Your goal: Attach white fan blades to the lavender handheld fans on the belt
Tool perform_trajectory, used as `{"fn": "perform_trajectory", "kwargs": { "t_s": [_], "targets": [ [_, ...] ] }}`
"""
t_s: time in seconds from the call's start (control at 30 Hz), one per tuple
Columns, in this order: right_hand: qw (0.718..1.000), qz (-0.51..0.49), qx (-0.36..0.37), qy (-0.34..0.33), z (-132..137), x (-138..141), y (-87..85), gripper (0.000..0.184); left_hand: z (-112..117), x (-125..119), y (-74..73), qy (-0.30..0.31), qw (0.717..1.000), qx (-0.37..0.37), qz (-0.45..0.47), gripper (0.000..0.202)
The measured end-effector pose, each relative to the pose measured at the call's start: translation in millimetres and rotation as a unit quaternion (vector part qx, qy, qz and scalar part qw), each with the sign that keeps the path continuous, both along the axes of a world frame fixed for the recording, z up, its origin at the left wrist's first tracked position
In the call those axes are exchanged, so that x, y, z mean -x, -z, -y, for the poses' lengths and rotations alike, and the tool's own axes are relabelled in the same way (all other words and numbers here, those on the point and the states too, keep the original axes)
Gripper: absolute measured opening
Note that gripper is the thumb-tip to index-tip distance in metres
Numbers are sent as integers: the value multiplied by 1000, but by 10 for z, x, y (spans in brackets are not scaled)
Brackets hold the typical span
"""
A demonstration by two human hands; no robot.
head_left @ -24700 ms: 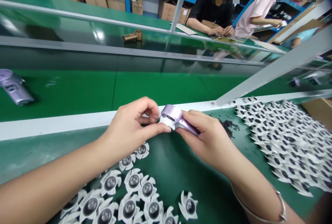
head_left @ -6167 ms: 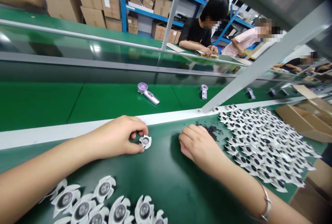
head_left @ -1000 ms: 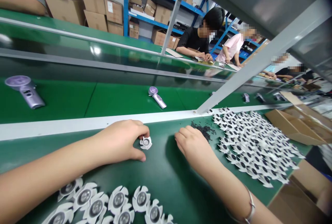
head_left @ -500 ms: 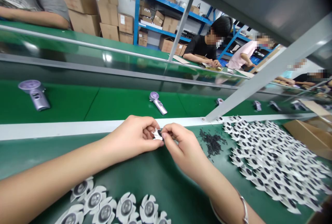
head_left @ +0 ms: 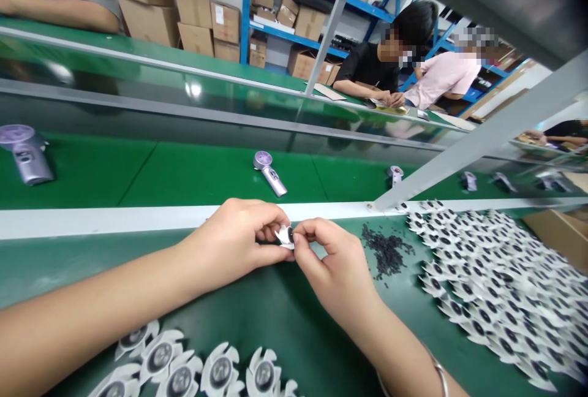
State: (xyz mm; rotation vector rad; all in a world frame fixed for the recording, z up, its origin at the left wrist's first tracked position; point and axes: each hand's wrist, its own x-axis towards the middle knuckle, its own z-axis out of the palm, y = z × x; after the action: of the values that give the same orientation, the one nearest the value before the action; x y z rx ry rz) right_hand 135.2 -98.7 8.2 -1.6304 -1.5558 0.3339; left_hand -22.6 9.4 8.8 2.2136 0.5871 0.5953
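fan blade (head_left: 283, 237) over the worktop (head_left: 303, 329)

from my remote seat, i have the left hand (head_left: 243, 234) gripping the blade's edge; the right hand (head_left: 339, 259) touches its dark hub (head_left: 290, 235), though i cannot tell whether it grips. black bits (head_left: 388, 253) lie nearby.

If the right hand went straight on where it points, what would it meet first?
The white fan wheel held in the left hand; the right hand seems to touch it, though depth there is hard to judge.
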Motion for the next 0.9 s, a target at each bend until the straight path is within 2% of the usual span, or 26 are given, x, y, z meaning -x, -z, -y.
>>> {"fn": "perform_trajectory", "kwargs": {
  "t_s": [0.23, 0.33, 0.5, 0.63, 0.73, 0.8, 0.87, 0.9],
  "targets": [
    [999, -26, 9, 33, 14, 75, 17, 12, 15, 13, -25, 9, 999, -40, 10, 15],
    [1000, -16, 0, 27, 19, 72, 6, 12, 19, 24, -42, 5, 999, -44, 11, 16],
    [997, 63, -48, -20, 30, 30, -19, 14, 25, 26, -54, -5, 1000, -6, 13, 20],
    [977, 175, -104, -60, 134, 31, -38, 23, 37, 34, -69, -19, 999, 37, 17, 25],
    [965, 217, -129, -74, 143, -20, -76, 24, 30, 26, -74, -17, 998, 60, 18, 26],
    [972, 230, -55, -13, 5, -135, -124, 18, 6, 7, -63, -16, 996, 81, 28, 26],
    [962, 236, 76, 116, -271, -337, -184, 21, -30, -13, -38, -16, 994, 95, 50, 26],
    [943, 233, 139, 192, -446, -467, -214, 26, -48, -21, -23, -15, 992, 103, 64, 26]
  ]
}}
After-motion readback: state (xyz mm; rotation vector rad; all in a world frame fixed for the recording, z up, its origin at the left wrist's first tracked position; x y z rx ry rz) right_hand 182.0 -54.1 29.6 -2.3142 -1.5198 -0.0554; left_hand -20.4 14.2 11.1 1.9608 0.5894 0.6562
